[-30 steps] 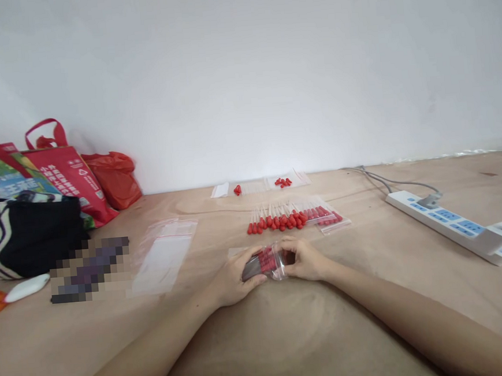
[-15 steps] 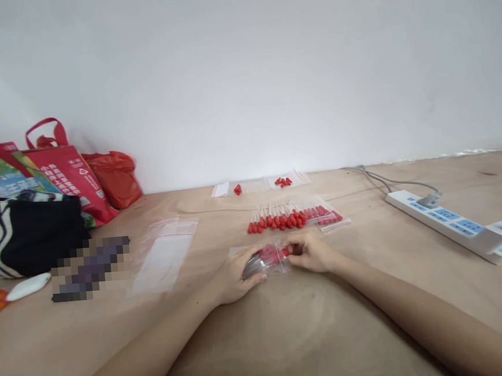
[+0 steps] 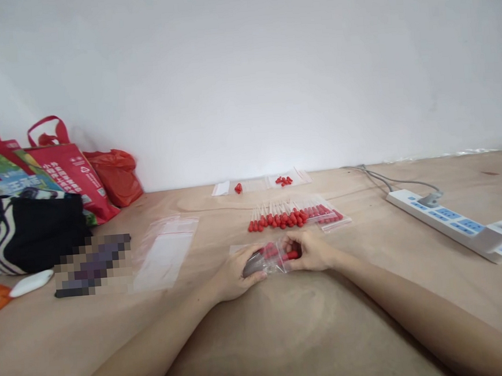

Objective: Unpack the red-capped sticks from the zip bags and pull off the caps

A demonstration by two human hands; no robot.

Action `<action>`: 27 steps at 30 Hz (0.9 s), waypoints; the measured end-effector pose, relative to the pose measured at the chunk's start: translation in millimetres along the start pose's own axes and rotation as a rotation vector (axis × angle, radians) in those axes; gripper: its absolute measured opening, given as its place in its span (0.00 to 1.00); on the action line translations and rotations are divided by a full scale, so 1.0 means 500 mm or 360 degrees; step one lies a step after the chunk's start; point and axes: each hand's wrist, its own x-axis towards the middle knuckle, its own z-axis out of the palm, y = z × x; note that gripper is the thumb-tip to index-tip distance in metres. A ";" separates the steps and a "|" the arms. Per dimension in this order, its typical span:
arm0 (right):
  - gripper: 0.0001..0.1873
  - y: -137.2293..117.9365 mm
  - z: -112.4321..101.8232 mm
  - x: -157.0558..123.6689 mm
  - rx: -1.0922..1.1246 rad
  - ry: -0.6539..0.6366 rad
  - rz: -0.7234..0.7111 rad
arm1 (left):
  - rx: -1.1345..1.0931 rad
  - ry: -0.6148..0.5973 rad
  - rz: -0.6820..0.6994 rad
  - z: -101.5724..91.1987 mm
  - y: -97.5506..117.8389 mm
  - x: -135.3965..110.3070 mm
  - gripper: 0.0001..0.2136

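A clear zip bag point(image 3: 263, 263) with red-tipped sticks in it lies low over the wooden table. My left hand point(image 3: 235, 275) is closed around the bag's left part, thumb at the near side. My right hand point(image 3: 312, 251) curls at the bag's right end, its thumb and fingers about a red stick tip point(image 3: 291, 255) there; exact finger contact is partly hidden. Just beyond my hands is a row of loose red-tipped sticks point(image 3: 275, 218), tips toward me. At its right end, filled zip bags point(image 3: 334, 217) overlap one another.
Flat clear zip bags point(image 3: 167, 255) lie to the left, near a blurred dark object point(image 3: 94, 267). Small red pieces point(image 3: 284, 181) rest on bags by the wall. A white power strip point(image 3: 449, 221) with cables stands right. Shopping bags point(image 3: 73, 173) and a black cloth point(image 3: 46, 233) crowd the left.
My right thumb and fingers have spread a little and shifted around the bag's right end, where a red tip now shows more clearly. My left hand has stayed on the bag.
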 end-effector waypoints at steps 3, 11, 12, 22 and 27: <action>0.15 0.012 -0.015 -0.008 0.0072 -0.0022 -0.0029 | 0.0015 -0.0010 -0.0009 0.001 -0.002 -0.001 0.24; 0.11 0.018 -0.043 -0.013 0.0209 -0.0191 -0.0008 | 0.0020 -0.0015 0.0021 0.002 -0.005 -0.001 0.25; 0.11 0.022 -0.053 -0.017 0.0257 -0.0172 0.0019 | 0.0015 -0.0016 0.0015 0.002 -0.005 -0.001 0.25; 0.14 0.049 -0.206 -0.085 0.0430 0.0620 0.0212 | -0.0055 0.0148 -0.0014 -0.009 0.007 0.001 0.22; 0.08 -0.008 -0.132 -0.030 -0.0067 0.1179 -0.0156 | -0.0889 0.0341 -0.0437 -0.004 0.064 0.062 0.15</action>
